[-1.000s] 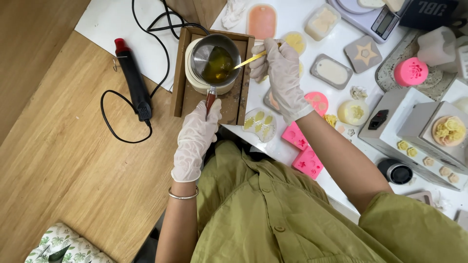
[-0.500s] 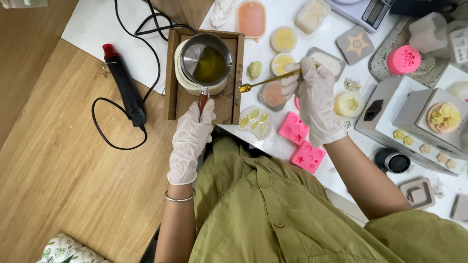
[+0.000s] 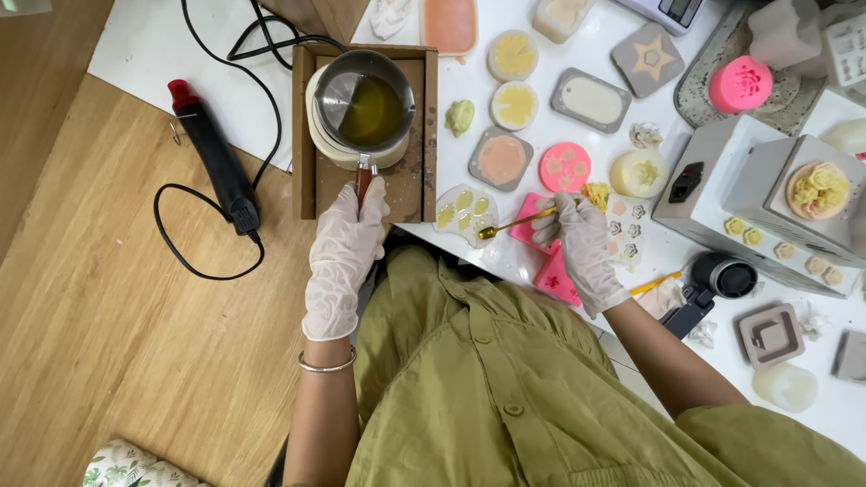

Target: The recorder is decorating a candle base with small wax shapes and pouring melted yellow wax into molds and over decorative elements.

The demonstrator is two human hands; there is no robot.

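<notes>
My left hand [image 3: 347, 239], in a thin white glove, grips the reddish handle of a small metal pot [image 3: 363, 99] that holds yellow-green liquid and sits on a pale round base on a wooden tray [image 3: 307, 135]. My right hand [image 3: 577, 239], also gloved, holds a small gold spoon [image 3: 514, 223]. The spoon's bowl hangs over a clear mould [image 3: 465, 212] with several yellow-filled hollows. A pink mould [image 3: 555, 275] lies under my right hand.
Many filled moulds lie on the white table [image 3: 532, 261]: a round pink one [image 3: 565, 166], a grey star one [image 3: 648, 59], an orange one [image 3: 449, 22]. A black heat gun with a red tip [image 3: 212, 153] and its cable lie at the left. Grey machines [image 3: 722, 180] stand at the right.
My right hand has carried the spoon from the pot down to the clear mould near the table's edge. My left hand stays on the pot handle.
</notes>
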